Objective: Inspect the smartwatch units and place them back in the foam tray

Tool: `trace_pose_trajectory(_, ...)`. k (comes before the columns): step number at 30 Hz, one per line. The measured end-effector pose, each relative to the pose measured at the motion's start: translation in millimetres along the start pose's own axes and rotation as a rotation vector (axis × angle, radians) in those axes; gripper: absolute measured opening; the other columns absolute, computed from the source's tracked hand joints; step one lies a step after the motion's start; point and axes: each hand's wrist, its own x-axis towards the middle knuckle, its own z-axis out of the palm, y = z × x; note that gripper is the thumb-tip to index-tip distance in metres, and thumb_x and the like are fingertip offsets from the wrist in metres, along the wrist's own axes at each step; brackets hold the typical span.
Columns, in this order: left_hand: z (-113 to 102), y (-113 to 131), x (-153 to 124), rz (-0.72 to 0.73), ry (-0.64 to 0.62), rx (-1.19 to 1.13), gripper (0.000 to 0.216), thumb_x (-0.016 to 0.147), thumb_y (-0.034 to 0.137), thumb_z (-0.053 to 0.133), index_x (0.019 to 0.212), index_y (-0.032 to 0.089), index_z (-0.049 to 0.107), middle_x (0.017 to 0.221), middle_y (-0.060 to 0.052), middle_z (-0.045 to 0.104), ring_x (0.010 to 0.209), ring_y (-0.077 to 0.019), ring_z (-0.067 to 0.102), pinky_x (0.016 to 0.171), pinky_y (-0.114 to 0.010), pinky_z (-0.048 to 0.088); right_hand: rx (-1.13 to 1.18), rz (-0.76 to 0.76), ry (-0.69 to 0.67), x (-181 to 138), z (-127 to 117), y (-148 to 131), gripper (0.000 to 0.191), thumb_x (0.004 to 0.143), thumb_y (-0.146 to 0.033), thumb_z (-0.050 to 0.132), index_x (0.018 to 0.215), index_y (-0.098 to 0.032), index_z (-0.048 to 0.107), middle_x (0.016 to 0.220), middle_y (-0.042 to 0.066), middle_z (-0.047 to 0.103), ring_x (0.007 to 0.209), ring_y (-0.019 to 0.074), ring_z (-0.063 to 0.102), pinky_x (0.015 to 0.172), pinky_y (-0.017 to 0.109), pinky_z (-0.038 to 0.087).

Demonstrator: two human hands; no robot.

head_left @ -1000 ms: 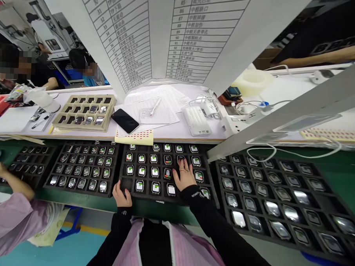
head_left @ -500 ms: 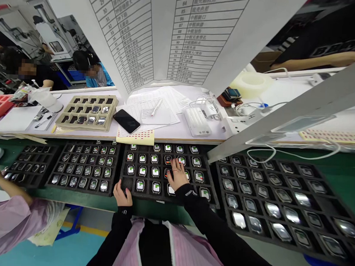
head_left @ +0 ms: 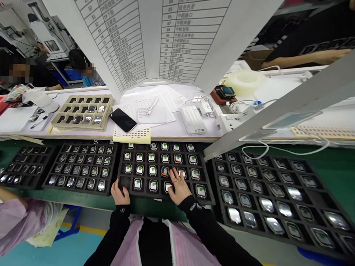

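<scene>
Your right hand (head_left: 179,187) was on a watch (head_left: 168,186) in the black foam tray (head_left: 159,197), fingers spread, grip unclear; left hand (head_left: 120,194) lay open beside an empty slot (head_left: 124,182); next move called for a firm pinch

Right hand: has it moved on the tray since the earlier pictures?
Yes. Judged against the black foam tray, the right hand has moved back toward the person: its fingertips now lie over the third row from the far edge, not the second.
</scene>
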Motion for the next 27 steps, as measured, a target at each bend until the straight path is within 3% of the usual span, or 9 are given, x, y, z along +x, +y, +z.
trace_pose_trajectory(5,-3.7,10.4,2.7,-0.022,0.004,-0.004,0.050,0.092,0.033,0.037,0.132,0.004,0.045,0.123,-0.022,0.049,0.117,-0.0330,0.046,0.101,-0.047,0.038,0.056,-0.016,0.014,-18.3,1.2,-12.1,0.076,0.082,-0.010,0.037,0.152,-0.005,0.007,0.139,0.018,0.049,0.142,0.0293,0.022,0.112,0.060,0.028)
trace_pose_trajectory(18,-7.1,14.9,3.0,-0.157,-0.066,-0.018,0.051,0.092,0.037,0.037,0.134,0.010,0.045,0.123,-0.021,0.049,0.118,-0.0325,0.046,0.101,-0.050,0.038,0.068,0.013,0.044,-21.7,4.5,-12.0,0.071,0.083,-0.010,0.037,0.150,-0.002,0.015,0.134,0.019,0.053,0.139,0.0313,0.028,0.111,0.061,0.028)
trace_pose_trajectory(24,-16.0,21.9,7.8,-0.229,-0.093,0.005,0.049,0.092,0.040,0.041,0.132,0.012,0.049,0.123,-0.020,0.046,0.117,-0.0329,0.046,0.099,-0.050,0.039,0.097,0.098,0.030,-7.6,-7.1,0.3,0.062,0.085,-0.014,0.039,0.146,-0.007,0.033,0.115,0.014,0.066,0.114,0.0294,0.055,0.096,0.047,0.048)
trace_pose_trajectory(27,-23.9,31.9,15.0,-0.159,-0.024,0.063,0.043,0.092,0.038,0.043,0.124,0.013,0.057,0.123,-0.019,0.046,0.118,-0.0329,0.045,0.102,-0.051,0.036,0.102,0.091,0.005,6.7,-15.2,3.0,0.063,0.084,-0.014,0.040,0.147,-0.010,0.033,0.115,0.012,0.066,0.113,0.0279,0.056,0.095,0.045,0.048)
